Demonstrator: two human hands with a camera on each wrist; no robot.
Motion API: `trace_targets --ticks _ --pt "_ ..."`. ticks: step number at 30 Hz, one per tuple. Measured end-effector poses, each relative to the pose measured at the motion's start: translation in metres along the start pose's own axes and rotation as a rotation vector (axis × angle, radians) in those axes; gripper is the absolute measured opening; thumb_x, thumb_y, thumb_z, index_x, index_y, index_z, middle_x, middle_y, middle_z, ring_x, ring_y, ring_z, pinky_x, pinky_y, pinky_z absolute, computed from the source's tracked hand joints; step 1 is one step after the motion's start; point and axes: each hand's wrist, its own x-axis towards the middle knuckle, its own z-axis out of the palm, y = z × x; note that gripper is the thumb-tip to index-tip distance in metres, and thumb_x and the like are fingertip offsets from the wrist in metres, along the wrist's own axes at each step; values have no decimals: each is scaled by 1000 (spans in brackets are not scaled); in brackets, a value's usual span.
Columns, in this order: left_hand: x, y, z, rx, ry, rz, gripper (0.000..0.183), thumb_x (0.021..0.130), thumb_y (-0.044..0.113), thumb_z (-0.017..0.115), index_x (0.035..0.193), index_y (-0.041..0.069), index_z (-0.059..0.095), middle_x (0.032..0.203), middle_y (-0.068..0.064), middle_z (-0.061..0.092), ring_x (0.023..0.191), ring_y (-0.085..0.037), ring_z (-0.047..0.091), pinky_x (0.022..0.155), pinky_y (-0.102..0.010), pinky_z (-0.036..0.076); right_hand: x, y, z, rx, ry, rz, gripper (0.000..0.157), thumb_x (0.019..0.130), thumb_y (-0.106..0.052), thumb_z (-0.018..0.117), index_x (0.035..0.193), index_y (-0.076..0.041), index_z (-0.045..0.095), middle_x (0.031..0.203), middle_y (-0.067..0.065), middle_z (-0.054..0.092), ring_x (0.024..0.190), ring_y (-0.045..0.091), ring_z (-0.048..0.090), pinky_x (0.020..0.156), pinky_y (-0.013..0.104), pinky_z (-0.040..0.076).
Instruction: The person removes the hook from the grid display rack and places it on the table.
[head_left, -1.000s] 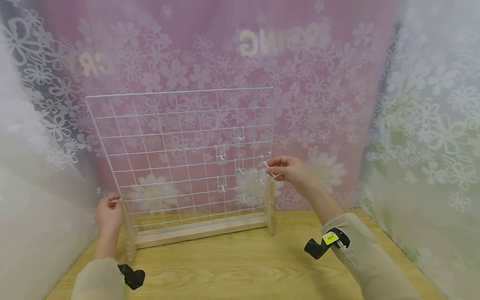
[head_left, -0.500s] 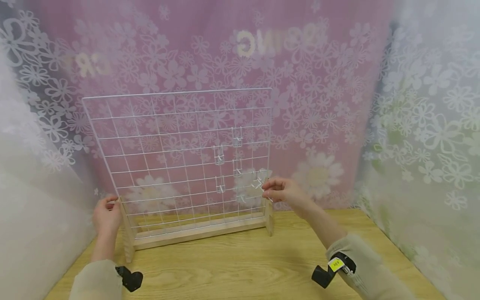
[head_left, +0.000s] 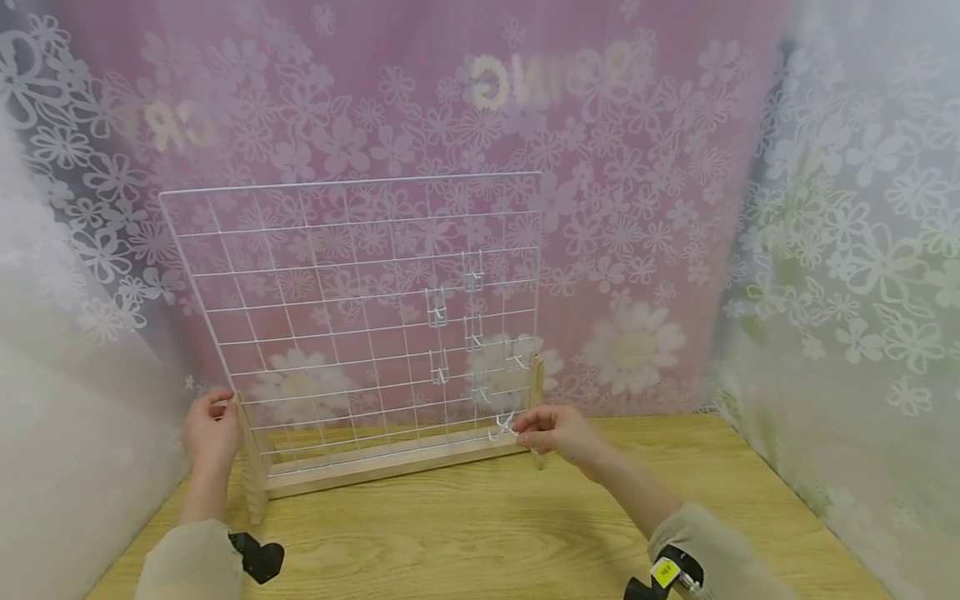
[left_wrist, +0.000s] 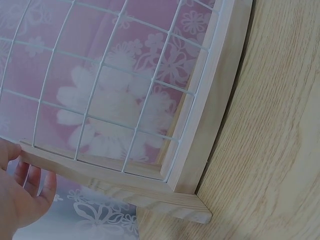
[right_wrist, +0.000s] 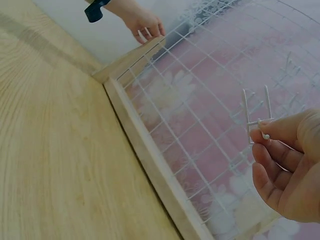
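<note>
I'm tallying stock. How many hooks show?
7: one hook in the right hand; on the grid, right half, columns of two, three and one, left to right. More may hide.

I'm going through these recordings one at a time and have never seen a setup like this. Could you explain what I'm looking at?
There is no machine: one person works with two bare hands. The large picture comes from a camera on the head, looking forward and down. The two smaller ones come from wrist cameras, one per arm, each looking at that hand's work.

On the wooden table a white wire grid stands upright in a wooden stand. Several white hooks hang toward its right side. The left hand grips the upper end of the stand's left post. The right hand pinches another hook between thumb and finger.
</note>
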Motion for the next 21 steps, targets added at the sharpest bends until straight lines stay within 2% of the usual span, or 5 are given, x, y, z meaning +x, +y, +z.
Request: trace_targets --ticks 8,14,21 --pt "0 1 -1 -4 -6 -5 27 95 12 45 117 -4 53 99 -24 52 85 -29 49 53 -15 33 -4 20 18 -10 -50 11 20 85 -10 65 100 4 63 82 3 61 75 17 53 69 31 45" --pt "-2 4 -2 -14 -10 -18 28 96 13 45 117 -4 53 102 -25 52 90 -33 50 53 -15 33 -5 33 36 -12 -52 -18 19 84 -8 64 98 6 64 81 2 61 76 15 54 70 33 46" --pt "-4 6 -2 -21 -19 -38 29 96 14 43 119 -3 51 105 -24 52 93 -33 49 53 -14 33 0 46 57 -1 -86 -44 16 83 -6 65 96 5 65 81 3 63 75 14 56 68 29 47"
